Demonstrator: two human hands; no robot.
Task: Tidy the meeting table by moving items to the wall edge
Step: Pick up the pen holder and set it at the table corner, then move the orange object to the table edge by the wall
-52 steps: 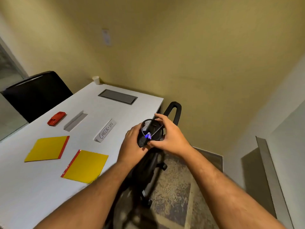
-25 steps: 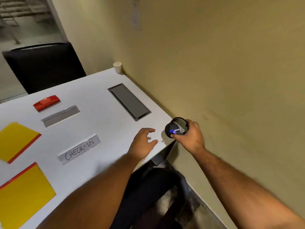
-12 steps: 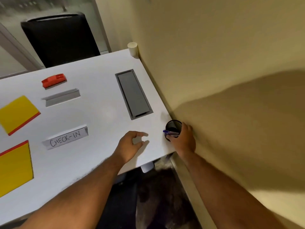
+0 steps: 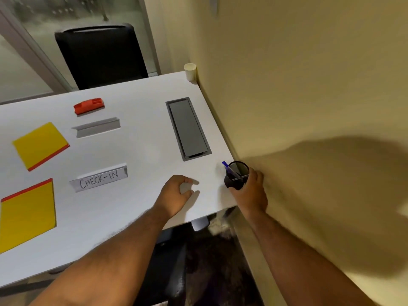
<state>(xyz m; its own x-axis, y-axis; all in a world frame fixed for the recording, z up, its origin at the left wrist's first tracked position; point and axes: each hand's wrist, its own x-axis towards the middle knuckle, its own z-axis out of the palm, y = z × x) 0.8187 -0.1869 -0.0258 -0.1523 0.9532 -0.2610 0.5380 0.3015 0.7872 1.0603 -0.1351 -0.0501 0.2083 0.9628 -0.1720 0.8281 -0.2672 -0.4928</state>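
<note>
A black mesh pen cup (image 4: 234, 177) with a blue pen (image 4: 229, 169) in it stands on the white table (image 4: 141, 151), right against the yellow wall. My right hand (image 4: 250, 193) is wrapped around the cup. My left hand (image 4: 175, 196) rests on the table to the left of the cup, fingers loosely curled and holding nothing. Farther left lie a "CHECK-IN" name card (image 4: 99, 178), a grey name-card holder (image 4: 97, 127), a red eraser (image 4: 88, 105) and two yellow folders (image 4: 39, 144) (image 4: 25, 215).
A grey cable hatch (image 4: 187, 128) is set in the table near the wall. A white paper cup (image 4: 190, 72) stands in the far corner by the wall. A black chair (image 4: 101, 55) faces the far side; another chair (image 4: 167, 261) is below me.
I carried the pen cup from in front of me over to the table's wall edge and set it down. My left hand let go of it and came to rest on the table.
</note>
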